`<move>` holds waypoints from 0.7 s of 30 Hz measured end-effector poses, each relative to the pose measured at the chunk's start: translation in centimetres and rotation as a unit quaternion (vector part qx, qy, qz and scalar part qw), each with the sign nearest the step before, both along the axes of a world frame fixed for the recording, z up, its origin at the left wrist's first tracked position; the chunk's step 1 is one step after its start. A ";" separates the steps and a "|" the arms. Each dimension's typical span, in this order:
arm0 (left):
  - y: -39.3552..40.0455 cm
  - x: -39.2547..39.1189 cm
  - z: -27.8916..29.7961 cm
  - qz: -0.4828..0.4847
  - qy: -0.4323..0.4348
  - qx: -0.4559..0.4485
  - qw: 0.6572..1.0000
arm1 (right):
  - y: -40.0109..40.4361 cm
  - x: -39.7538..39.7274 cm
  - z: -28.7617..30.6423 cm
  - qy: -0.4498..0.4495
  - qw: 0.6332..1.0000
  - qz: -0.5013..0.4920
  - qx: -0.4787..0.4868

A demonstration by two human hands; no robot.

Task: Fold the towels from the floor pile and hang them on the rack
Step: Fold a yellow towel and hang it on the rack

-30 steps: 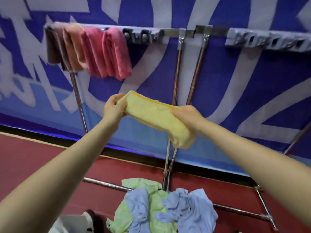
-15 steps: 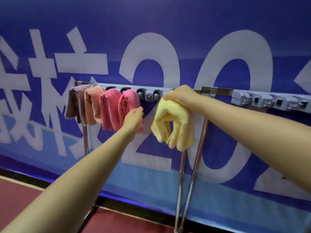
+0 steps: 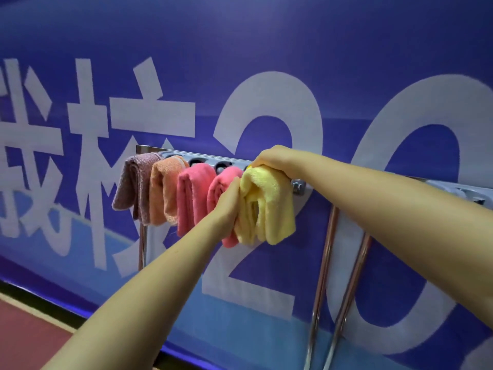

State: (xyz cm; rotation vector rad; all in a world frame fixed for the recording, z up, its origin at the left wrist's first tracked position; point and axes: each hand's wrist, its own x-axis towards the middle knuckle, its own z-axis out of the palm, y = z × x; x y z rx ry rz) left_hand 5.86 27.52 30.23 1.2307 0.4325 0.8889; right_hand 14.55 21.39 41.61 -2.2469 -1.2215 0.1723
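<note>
So far the banner [image 3: 266,62] fills the whole background, blue with big white characters, and the rack [image 3: 317,263] stands right in front of it on paired metal legs. Everything else sits along the rack's top bar. Toward its left end hang four folded towels, side by side and touching: a mauve towel [image 3: 136,182] at the very end, then an orange towel [image 3: 165,188], a pink towel [image 3: 193,193] and a second pink towel [image 3: 218,190]. Just right of those, the yellow towel [image 3: 266,204] is draped over the bar, folded. The right hand [image 3: 272,160] presses on its top at the bar, fingers curled over the cloth. The left hand [image 3: 229,198] pinches its left edge. By my reckoning, five are hung; the floor pile is out of view, so what remains cannot be told.
</note>
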 end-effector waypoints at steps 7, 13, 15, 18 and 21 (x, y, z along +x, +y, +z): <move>0.7 1.7 -0.5 0.008 0.043 0.034 0.998 | 0.8 3.0 -1.0 -0.033 0.999 -0.035 0.004; 0.1 1.4 0.5 0.053 0.052 0.051 0.996 | 2.0 3.9 -2.2 0.049 0.993 0.002 0.110; 0.4 1.4 0.7 0.059 0.035 0.053 0.996 | 2.7 4.1 -2.6 0.062 0.989 -0.002 0.133; 0.7 1.8 0.4 0.044 0.034 0.049 0.997 | 3.0 4.6 -3.0 0.019 0.994 -0.003 0.108; 0.4 2.5 -0.2 0.026 0.042 0.042 0.998 | 2.4 5.1 -2.8 -0.091 0.992 0.002 0.083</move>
